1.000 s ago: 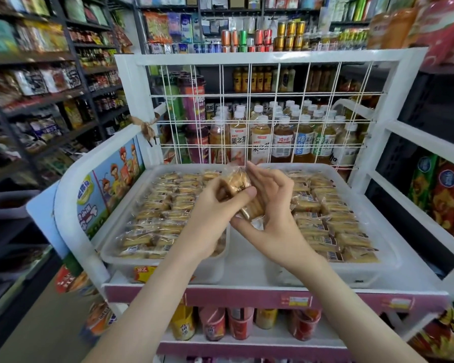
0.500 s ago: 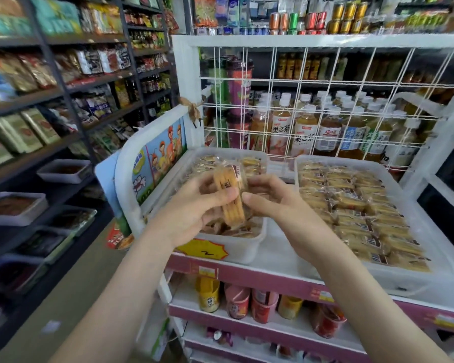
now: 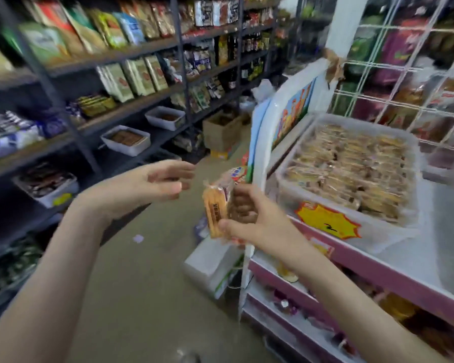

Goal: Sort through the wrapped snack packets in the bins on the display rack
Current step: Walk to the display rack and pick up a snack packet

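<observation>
**one packet out of the bin, held over the open aisle**

a person is standing in a shop aisle, holding a wrapped snack packet (image 3: 215, 209) upright in the right hand (image 3: 252, 224). its fingers (image 3: 243, 203) are curling round the far side while the thumb is pressing the lower near edge. the packet is hanging over the floor (image 3: 155, 279), just left of the corner of the display rack (image 3: 378, 263). it is well apart from the clear bin (image 3: 288, 189) of similar-looking packets on the rack's top tier. the left hand (image 3: 152, 184) is hovering near the packet without touching it, fingers loose and spread, holding nothing. a yellow price tag (image 3: 328, 222) is showing on the bin's front. the picture is coming out blurred, so the wrapper's print is not readable.

the main risk appears to be a drop. the grip is one-handed and low on a slick-looking wrapper, and with only floor beneath, a slip would likely be breaking the snack inside. the view is also pointing toward the dark wall shelves (image 3: 131, 56) rather than the bin, so a return made without looking back could be leaving the packet on the rim or in the wrong bin.
</observation>
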